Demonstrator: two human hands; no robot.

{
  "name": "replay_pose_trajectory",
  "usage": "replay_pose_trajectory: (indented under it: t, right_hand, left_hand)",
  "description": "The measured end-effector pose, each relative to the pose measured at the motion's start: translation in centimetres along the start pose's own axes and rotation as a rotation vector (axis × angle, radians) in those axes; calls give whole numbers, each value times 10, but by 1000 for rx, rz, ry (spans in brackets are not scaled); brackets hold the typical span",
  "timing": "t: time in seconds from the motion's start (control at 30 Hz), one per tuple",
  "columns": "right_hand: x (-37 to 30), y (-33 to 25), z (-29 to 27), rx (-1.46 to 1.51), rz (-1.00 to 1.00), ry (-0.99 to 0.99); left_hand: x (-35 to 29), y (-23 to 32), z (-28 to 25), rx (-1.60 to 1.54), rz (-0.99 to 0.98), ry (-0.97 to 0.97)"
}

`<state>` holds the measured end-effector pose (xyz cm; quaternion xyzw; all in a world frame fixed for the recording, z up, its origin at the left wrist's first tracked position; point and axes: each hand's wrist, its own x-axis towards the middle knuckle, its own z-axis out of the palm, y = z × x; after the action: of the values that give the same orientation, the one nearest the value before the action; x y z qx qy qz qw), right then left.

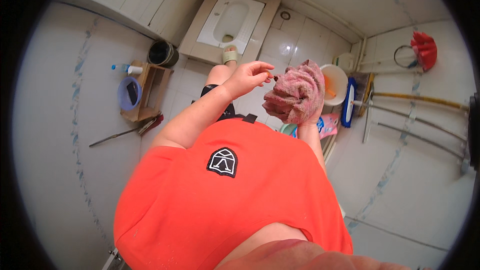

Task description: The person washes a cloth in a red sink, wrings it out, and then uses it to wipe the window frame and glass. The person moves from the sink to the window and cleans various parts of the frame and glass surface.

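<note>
A bunched pink cloth (296,92) with dark grimy stains is held up in front of my body. My right hand (314,116) grips it from below and is mostly covered by the folds. At the cloth's left edge, my left hand (248,78) has its thumb and a finger brought together at a small dark bit (275,77), while another finger stretches out above. What that bit is, and whether it belongs to the cloth, is too small to tell.
Ahead lies a squat toilet (234,20) on a raised step. At left stand a black bucket (162,53) and a wooden stand (148,95) with a blue basin (129,93). At right are a white bucket (336,82), a blue broom (349,102) and long poles (420,98).
</note>
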<state>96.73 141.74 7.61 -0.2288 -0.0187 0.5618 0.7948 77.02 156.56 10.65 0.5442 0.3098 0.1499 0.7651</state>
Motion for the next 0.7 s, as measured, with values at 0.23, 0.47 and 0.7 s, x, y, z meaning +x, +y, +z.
replay_pose_trajectory:
  t: [0.23, 0.47, 0.7]
  right_hand:
    - [166, -8, 88, -333, -17, -31]
    - [308, -3, 216, -165, 129, -45]
    - [408, -64, 321, 150, 33, -107]
  left_hand:
    - [130, 81, -169, 99, 69, 163]
    - [244, 239, -272, 361, 83, 234]
    - [325, 369, -268, 372, 77, 93]
